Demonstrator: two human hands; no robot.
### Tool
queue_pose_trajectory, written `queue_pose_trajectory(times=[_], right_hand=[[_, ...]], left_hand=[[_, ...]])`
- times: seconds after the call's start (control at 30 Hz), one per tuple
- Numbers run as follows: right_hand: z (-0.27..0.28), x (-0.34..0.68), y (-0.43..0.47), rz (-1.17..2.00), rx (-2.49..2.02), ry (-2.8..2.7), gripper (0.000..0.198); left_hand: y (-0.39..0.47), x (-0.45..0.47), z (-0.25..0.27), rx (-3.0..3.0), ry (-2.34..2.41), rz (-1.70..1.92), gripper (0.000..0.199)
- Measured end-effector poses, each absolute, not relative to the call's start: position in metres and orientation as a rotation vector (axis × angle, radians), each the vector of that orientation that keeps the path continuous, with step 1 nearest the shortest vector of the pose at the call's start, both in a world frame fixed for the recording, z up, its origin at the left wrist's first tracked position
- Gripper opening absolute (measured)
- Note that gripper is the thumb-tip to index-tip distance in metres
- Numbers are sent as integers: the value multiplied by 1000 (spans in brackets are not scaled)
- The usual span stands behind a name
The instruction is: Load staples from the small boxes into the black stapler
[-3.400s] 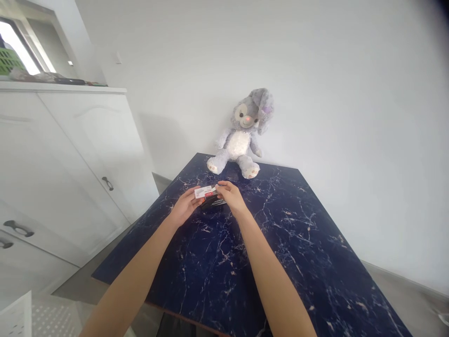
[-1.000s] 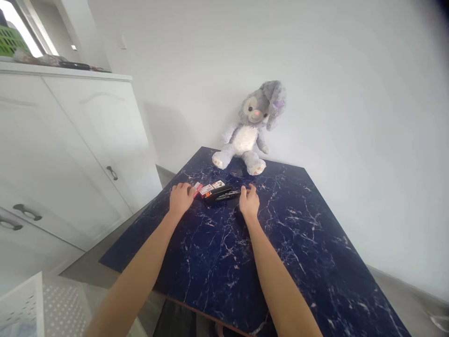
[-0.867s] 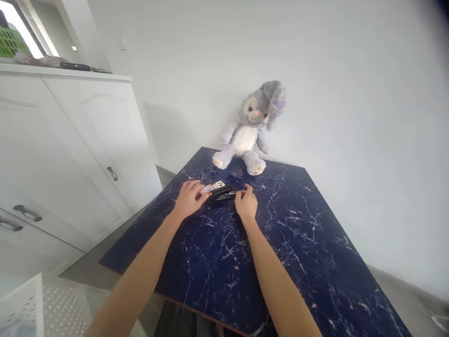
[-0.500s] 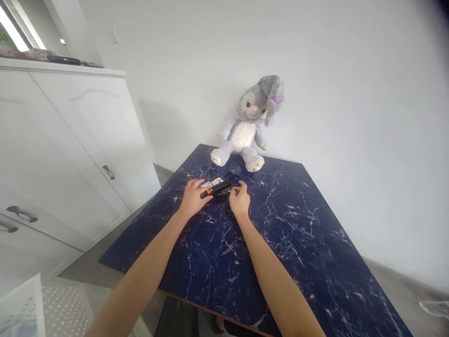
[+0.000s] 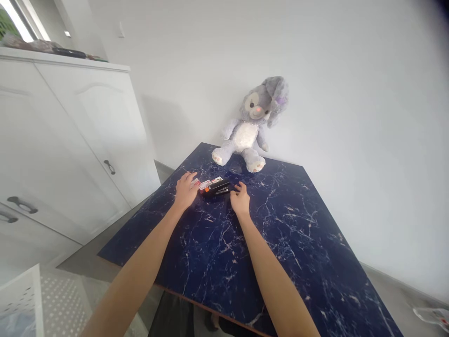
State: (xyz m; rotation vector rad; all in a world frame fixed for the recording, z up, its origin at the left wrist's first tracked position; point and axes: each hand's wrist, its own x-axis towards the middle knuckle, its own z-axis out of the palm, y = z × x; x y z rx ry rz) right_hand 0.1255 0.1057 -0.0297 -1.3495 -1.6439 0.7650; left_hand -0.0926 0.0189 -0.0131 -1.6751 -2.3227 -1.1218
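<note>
A slim black item with an orange patch at its left end lies on the blue marbled table. Behind it runs a row of small white-and-red packets; their kind is too small to make out. My left hand is at the left end of the row, fingers stretched out and touching the leftmost packet. At the black item's right end is my right hand, with thumb and fingers apart and nothing visible in them.
A grey plush toy sits at the table's far edge, leaning against the white wall. White cabinets stand on the left. A white perforated basket is at the lower left, and clear plastic lies on the floor at right.
My left hand has come off the black item and shifted left to the end packet. My right hand's fingers have opened away from the item's right end.
</note>
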Motion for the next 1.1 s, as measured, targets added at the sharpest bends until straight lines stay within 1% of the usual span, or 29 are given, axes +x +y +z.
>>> queue_pose_trajectory(times=[0.07,0.13,0.27,0.4,0.47,0.53,0.6,0.67,0.73,0.83,0.93,1.03,1.1], right_hand=[[-30,127,107,790,-1338,-1642,48],[-30,127,107,777,-1316,-1677,44],[-32,125,107,762,-1290,-1673,39],[-32,128,110,744,-1295,-1623,33],[-32,128,110,743,-1289,-1670,33],[-30,125,106,723,-1263,-1776,34],[-28,120,100,644,-1234,-1901,35],[-23,115,93,488,-1232,-1977,37],[-18,112,85,327,-1249,-1968,40],[-11,115,76,270,-1269,-1953,36],[-9,119,70,311,-1143,-2177,34],[-12,118,67,276,-968,-2380,31],[-13,115,67,253,-951,-2403,26]], left_hand=[[16,-102,-9,-1648,-2426,-1044,48],[11,-106,-3,-1623,-2434,-1021,44],[2,-82,11,-1639,-2134,-1197,42],[2,-49,11,-2050,-1857,-1042,44],[6,-48,4,-2069,-1807,-1070,44],[13,-61,-6,-1942,-1895,-1145,40],[19,-79,-15,-1864,-2035,-1091,39],[22,-94,-21,-1933,-2112,-959,40],[23,-101,-22,-1948,-2128,-904,38],[21,-99,-14,-1773,-2070,-1030,35],[14,-93,-3,-1570,-1979,-1211,34],[8,-87,5,-1562,-1920,-1294,30],[5,-84,8,-1601,-1897,-1322,28]])
